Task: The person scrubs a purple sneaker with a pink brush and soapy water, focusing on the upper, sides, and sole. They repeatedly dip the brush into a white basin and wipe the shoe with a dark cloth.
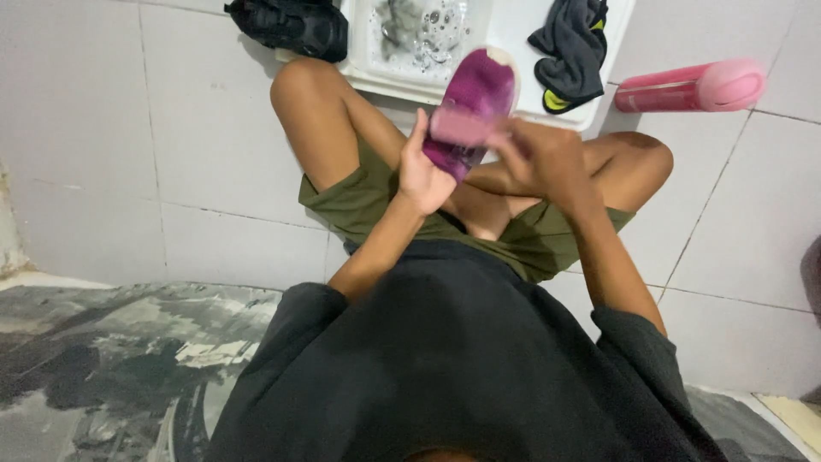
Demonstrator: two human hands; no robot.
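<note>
Head view, looking down on a person seated on a pale tiled floor [103,154], knees apart, in a dark top and green shorts. Landmark: a white basin [513,34] of soapy water on the floor just beyond the knees. Largest near it, a black shoe [291,26] sits touching the basin's left edge, and a dark cloth with yellow trim [571,51] lies on the basin's right rim. A pink bottle [693,87] lies on its side on the floor to the right of the basin. Nearer than the basin, above the lap, a purple slipper [475,107] is held tilted, its toe pointing toward the basin, seemingly so any drips fall there. The left hand [423,171] is closed around its heel from below, steadying it; the right hand [539,154] is curled against the slipper's side, blurred, what it grips unclear
</note>
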